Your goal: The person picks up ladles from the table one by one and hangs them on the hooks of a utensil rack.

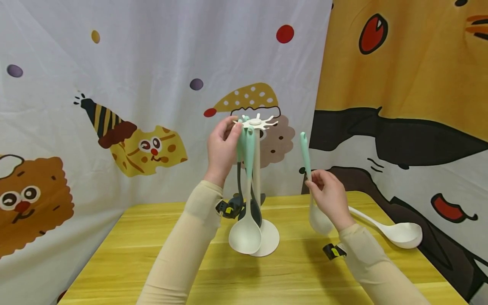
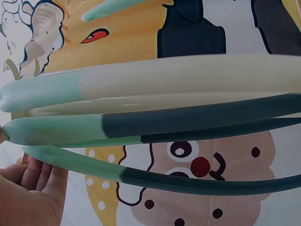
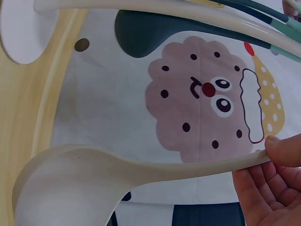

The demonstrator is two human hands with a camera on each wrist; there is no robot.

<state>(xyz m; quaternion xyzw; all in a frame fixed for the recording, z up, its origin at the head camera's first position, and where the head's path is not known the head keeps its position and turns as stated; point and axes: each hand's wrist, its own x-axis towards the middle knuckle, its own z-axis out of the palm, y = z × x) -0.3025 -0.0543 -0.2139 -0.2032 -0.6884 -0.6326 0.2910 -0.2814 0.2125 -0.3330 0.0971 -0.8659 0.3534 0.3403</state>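
Note:
A cream utensil rack (image 1: 255, 122) with a round base stands on the table, dark utensils (image 2: 197, 122) with mint handles hanging from it. In front of them hangs a white ladle (image 1: 245, 235) with a mint handle. My left hand (image 1: 224, 144) grips the rack's top edge by the handle ends; its exact contact is partly hidden. To the right, my right hand (image 1: 328, 195) pinches a second white ladle (image 3: 70, 183) below its mint grip. This ladle is upright, bowl down, apart from the rack; in the head view the hand partly hides it.
Another white ladle (image 1: 404, 235) lies at the right side of the wooden table (image 1: 152, 254), its handle end hidden behind my right hand. A printed cartoon curtain (image 1: 160, 51) hangs behind the table.

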